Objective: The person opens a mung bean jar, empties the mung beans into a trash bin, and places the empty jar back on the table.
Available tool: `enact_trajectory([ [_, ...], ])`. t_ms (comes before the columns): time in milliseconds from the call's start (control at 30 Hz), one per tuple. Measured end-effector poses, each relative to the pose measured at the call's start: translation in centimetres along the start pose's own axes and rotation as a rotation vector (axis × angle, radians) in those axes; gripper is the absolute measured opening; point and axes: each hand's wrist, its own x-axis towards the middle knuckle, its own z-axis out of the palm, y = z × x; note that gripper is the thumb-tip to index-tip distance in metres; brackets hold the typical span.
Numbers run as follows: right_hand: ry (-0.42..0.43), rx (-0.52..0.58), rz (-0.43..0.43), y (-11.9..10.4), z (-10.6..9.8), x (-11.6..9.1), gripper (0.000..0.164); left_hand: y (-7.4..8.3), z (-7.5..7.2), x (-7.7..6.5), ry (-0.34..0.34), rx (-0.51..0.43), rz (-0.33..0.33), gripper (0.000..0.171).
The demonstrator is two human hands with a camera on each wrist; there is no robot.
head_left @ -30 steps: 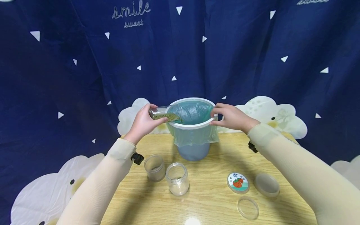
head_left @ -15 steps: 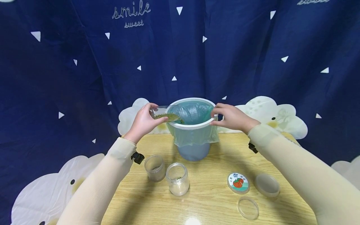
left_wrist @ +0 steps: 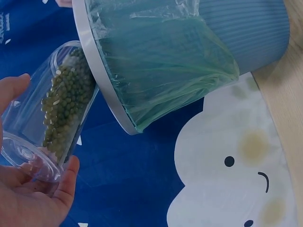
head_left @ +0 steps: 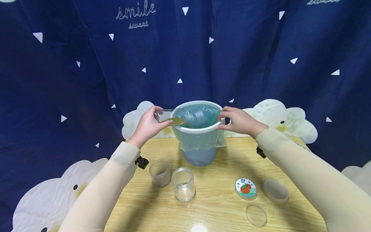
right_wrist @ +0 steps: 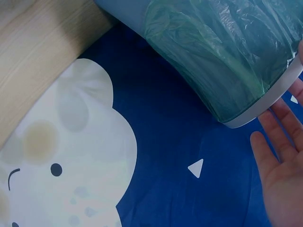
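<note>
In the head view my left hand (head_left: 148,126) grips a clear jar (head_left: 166,113) that lies tipped on its side. Its mouth is at the left rim of a blue trash bin (head_left: 200,157). Small green beans (left_wrist: 68,97), like mung beans, are heaped along the jar's lower side toward the mouth in the left wrist view. A green plastic bag (head_left: 200,140) lines the bin and hangs over its outside. My right hand (head_left: 239,120) holds the bin's white rim (right_wrist: 265,101) at the right, thumb and fingers on either side of it.
Two open clear jars (head_left: 183,190) stand on the wooden table (head_left: 214,206) in front of the bin. To the right lie a tomato-print lid (head_left: 245,189), a plain round lid (head_left: 276,191) and a clear ring (head_left: 255,214). Behind hangs a dark blue curtain (head_left: 185,58).
The beans have slid along the jar from its base toward the mouth, and the heap near the base is thinner. Both hands and the bin stay almost in place.
</note>
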Motion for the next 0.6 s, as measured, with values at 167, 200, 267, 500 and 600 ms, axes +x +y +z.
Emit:
enact_trajectory([
  [167,0.006,0.005,0.001,-0.07,-0.05,0.01,0.023,0.07,-0.08,0.08,0.003,0.006,0.0,0.069],
  [200,0.008,0.006,0.0,-0.07,-0.05,0.01,0.023,0.1,-0.08,0.09,0.003,0.004,0.001,0.069],
  [267,0.01,0.005,0.0,-0.04,-0.04,-0.01,0.023,0.22,-0.1,0.11,0.002,0.0,-0.001,0.07],
  [500,0.005,0.009,-0.001,-0.01,0.02,-0.01,0.023,0.79,-0.19,0.16,0.001,-0.007,-0.01,0.07],
  [600,0.004,0.011,0.002,-0.04,0.02,-0.01,0.022,0.9,-0.22,0.22,0.003,-0.004,-0.005,0.069],
])
